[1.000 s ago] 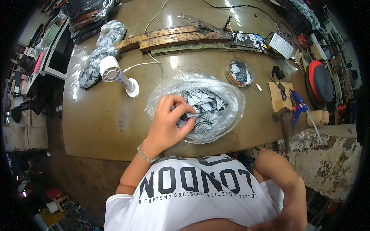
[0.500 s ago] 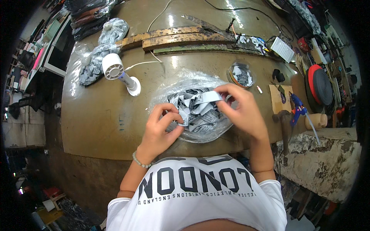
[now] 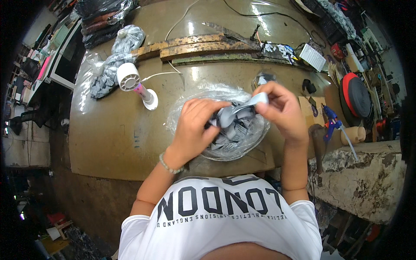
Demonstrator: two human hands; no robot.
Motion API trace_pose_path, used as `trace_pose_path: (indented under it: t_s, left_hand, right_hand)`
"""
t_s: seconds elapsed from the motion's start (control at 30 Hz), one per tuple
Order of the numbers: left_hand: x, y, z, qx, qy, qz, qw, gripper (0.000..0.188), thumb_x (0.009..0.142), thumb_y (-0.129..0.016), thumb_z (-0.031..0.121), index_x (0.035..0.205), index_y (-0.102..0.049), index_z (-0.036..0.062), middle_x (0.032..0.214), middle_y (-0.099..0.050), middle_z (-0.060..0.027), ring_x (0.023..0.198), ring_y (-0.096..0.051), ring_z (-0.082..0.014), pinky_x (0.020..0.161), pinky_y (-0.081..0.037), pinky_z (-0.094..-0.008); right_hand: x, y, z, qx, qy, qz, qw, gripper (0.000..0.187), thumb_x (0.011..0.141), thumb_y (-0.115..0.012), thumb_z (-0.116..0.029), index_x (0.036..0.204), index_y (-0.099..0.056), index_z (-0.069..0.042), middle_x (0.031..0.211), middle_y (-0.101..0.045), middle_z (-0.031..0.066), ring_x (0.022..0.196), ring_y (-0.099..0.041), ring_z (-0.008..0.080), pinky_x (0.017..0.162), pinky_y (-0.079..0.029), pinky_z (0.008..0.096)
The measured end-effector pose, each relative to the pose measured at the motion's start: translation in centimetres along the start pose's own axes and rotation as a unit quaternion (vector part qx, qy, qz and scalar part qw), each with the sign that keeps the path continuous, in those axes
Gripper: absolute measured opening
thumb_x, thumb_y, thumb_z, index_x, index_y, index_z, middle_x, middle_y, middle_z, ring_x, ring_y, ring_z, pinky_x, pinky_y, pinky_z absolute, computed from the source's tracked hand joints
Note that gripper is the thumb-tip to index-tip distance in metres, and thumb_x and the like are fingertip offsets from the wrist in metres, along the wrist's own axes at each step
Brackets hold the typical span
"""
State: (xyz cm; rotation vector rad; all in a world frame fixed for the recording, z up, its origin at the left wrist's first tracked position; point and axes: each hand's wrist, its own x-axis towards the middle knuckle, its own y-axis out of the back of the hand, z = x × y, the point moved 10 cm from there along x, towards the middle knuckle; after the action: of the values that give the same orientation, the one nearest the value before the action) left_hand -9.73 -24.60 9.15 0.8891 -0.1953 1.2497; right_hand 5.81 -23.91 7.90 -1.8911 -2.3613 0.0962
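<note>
An open clear plastic bag (image 3: 182, 108) full of grey and white fabric strips lies on the brown worktable (image 3: 112, 134) in front of me. My right hand (image 3: 281, 110) pinches one pale grey strip (image 3: 247, 104) and lifts it above the bag. My left hand (image 3: 195, 125) has its fingers curled on the same strip and the pile beneath it. Both hands are over the bag's middle and hide most of the pile.
A small white hand-held fan (image 3: 134, 84) stands left of the bag. Tied bags of grey pieces (image 3: 112, 65) lie at far left. Long wooden boards (image 3: 195, 47) cross the back. A small bowl (image 3: 262, 78), blue glue gun (image 3: 331, 119) and red disc (image 3: 355, 95) sit right.
A second ago only my left hand was in the bag. My right hand came in, took a pale strip, and both hands have raised it higher above the pile.
</note>
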Motion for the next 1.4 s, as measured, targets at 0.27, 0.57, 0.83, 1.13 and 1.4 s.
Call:
trace_pose_path:
  t_s: [0.27, 0.57, 0.83, 1.13, 1.4]
  left_hand:
    - [-1.5, 2.5, -6.6, -0.092, 0.169, 0.038, 0.981, 0.024, 0.073, -0.055, -0.004, 0.096, -0.061, -0.0003, 0.091, -0.061, -0.0111, 0.085, -0.059, -0.019, 0.077, -0.044, -0.0269]
    - [0.1, 2.1, 2.8, -0.212, -0.017, -0.146, 0.966, 0.039, 0.064, -0.065, 0.007, 0.103, -0.061, 0.0085, 0.119, -0.049, -0.0125, 0.12, -0.039, -0.0314, 0.101, -0.029, -0.0431]
    - [2.5, -2.4, 1.4, 0.073, -0.032, -0.095, 0.992, 0.035, 0.074, -0.067, 0.018, 0.107, -0.057, 0.0146, 0.119, -0.046, -0.0157, 0.109, -0.045, -0.0345, 0.092, -0.037, -0.0409]
    - [1.2, 2.5, -2.9, -0.065, 0.102, -0.037, 0.992, 0.051, 0.065, -0.071, 0.016, 0.111, -0.052, 0.0009, 0.118, -0.05, -0.0166, 0.111, -0.048, -0.0244, 0.096, -0.034, -0.033]
    - [3.7, -0.9, 0.0, -0.329, 0.06, -0.062, 0.941, 0.074, 0.06, -0.082, 0.019, 0.115, -0.034, 0.0081, 0.117, -0.048, -0.0113, 0.11, -0.047, -0.0212, 0.094, -0.037, -0.0351]
  right_hand:
    - [-0.2, 3.4, 0.6, 0.194, 0.016, 0.044, 0.98, 0.024, 0.087, -0.055, -0.026, 0.089, -0.049, -0.003, 0.07, -0.047, 0.0007, 0.073, -0.046, 0.0131, 0.076, -0.038, 0.0304]
    - [0.1, 2.7, 1.0, 0.268, 0.035, 0.044, 0.962, 0.015, 0.089, -0.054, -0.016, 0.096, -0.053, -0.002, 0.072, -0.052, 0.001, 0.071, -0.049, 0.012, 0.072, -0.04, 0.0263]
    - [-1.3, 1.1, -3.8, 0.337, 0.089, -0.025, 0.937, 0.021, 0.092, -0.042, -0.016, 0.104, -0.048, 0.0, 0.065, -0.048, 0.0013, 0.049, -0.04, 0.0073, 0.051, -0.036, 0.023]
    - [-3.1, 3.8, -7.1, 0.348, 0.173, -0.091, 0.917, 0.043, 0.093, -0.034, -0.011, 0.132, -0.026, 0.004, 0.066, -0.051, 0.002, 0.041, -0.036, 0.004, 0.041, -0.035, 0.0199]
    - [-0.5, -2.0, -7.4, 0.086, 0.017, -0.083, 0.993, 0.048, 0.087, -0.049, -0.009, 0.131, -0.033, 0.005, 0.088, -0.062, 0.0147, 0.046, -0.041, 0.0023, 0.04, -0.034, 0.0153]
